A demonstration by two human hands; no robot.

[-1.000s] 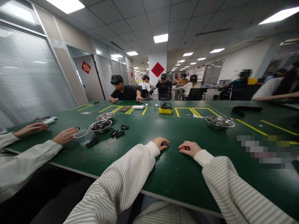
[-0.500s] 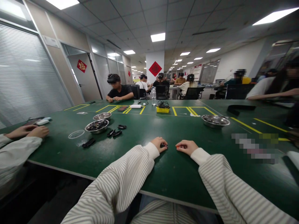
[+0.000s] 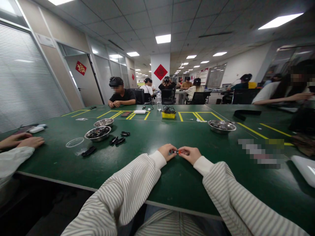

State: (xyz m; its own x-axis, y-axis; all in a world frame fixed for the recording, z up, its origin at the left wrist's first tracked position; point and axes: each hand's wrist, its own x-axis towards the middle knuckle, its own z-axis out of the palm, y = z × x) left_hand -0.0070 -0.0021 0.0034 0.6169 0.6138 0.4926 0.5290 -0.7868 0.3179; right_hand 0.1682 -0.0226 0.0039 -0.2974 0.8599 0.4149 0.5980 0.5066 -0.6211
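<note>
My left hand [image 3: 167, 152] is closed on a small dark piece [image 3: 173, 151], mostly covered by the fingers. In the fingertips of my right hand [image 3: 190, 154] is a small orange piece [image 3: 180, 152]. Both hands are just above the green table, tips facing each other, and the two pieces meet or nearly meet between them. Whether they are joined is too small to tell. To the left of my hands lie several black plastic parts [image 3: 118, 141] near a steel bowl [image 3: 97, 133] full of similar dark parts.
Behind that bowl stands a second steel bowl [image 3: 103, 122]; a third bowl [image 3: 221, 127] is at the right. A clear plastic cup [image 3: 82, 149] lies left. Farther back are a yellow box [image 3: 168, 115] with cables and a water bottle [image 3: 159, 101]. A co-worker's hands [image 3: 24, 141] rest at the left.
My right hand has moved left, bringing the orange piece up to the dark piece in my left hand. The view has shifted slightly to the right.
</note>
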